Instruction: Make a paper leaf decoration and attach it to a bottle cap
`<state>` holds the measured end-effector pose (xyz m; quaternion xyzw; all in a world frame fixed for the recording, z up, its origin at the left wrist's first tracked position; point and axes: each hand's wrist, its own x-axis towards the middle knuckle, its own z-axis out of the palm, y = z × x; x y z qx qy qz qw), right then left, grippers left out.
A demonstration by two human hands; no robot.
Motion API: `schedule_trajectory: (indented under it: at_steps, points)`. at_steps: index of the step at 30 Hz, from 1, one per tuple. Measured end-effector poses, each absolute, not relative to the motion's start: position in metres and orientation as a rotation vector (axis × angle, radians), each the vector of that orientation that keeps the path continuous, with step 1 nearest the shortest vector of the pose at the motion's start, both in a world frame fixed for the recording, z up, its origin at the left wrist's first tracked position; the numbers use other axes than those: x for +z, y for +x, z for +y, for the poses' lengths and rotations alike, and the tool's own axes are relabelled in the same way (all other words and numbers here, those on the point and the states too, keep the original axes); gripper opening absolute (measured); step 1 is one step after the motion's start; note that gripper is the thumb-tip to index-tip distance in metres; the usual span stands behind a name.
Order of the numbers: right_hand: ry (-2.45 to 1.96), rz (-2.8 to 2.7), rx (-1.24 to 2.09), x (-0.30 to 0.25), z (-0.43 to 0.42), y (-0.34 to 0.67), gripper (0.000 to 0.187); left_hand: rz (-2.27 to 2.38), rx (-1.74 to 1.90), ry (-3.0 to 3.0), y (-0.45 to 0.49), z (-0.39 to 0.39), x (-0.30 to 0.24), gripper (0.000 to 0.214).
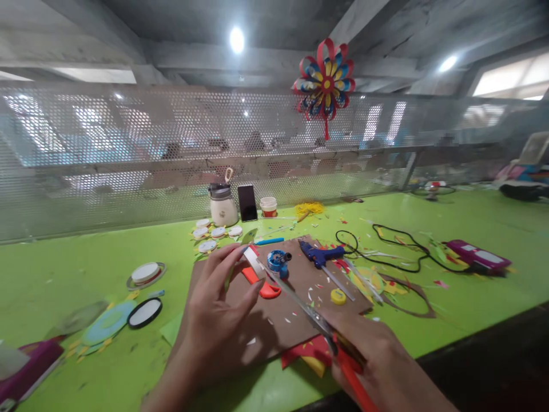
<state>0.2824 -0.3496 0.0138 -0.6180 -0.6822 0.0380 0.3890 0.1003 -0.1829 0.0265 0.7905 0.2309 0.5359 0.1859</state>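
Observation:
My left hand (223,292) pinches a small white piece with a red edge (256,263) between thumb and fingers; I cannot tell whether it is a disc or a strip. My right hand (373,349) grips orange-handled scissors (315,317), their blades pointing up and left. The blade tips meet or nearly meet the lower end of the white piece. Beneath, on a brown board (295,337), lie an orange-handled tool (269,290), a blue round object with a dark nozzle-like part (278,262), a blue glue gun (319,253) and a yellow cap (338,296).
White discs (218,232), a pitcher (223,209), a phone (247,203) and a cup (269,206) stand behind. A black cord (403,263) and a purple box (478,256) lie right. At left are a black-rimmed disc (144,313) and another purple item (32,369).

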Motion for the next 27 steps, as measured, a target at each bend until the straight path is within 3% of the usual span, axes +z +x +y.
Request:
schedule_trajectory:
  at_steps: [8,13,18,27]
  points:
    - [-1.643,-1.677,0.077,0.009,-0.341,0.3,0.038,0.599,1.534,2.019,0.099,-0.184,0.029,0.048]
    - [-1.604,-1.68,0.027,-0.013,-0.342,0.31,0.05,0.525,1.492,1.884,0.097,-0.183,0.029,0.049]
    - [-1.567,-1.692,-0.164,-0.02,-0.343,0.317,0.049,0.378,1.448,1.766,0.096,-0.182,0.031,0.047]
    - [-1.484,-1.657,-0.03,-0.024,-0.339,0.304,0.045,0.408,1.481,1.711,0.095,-0.178,0.027,0.045]
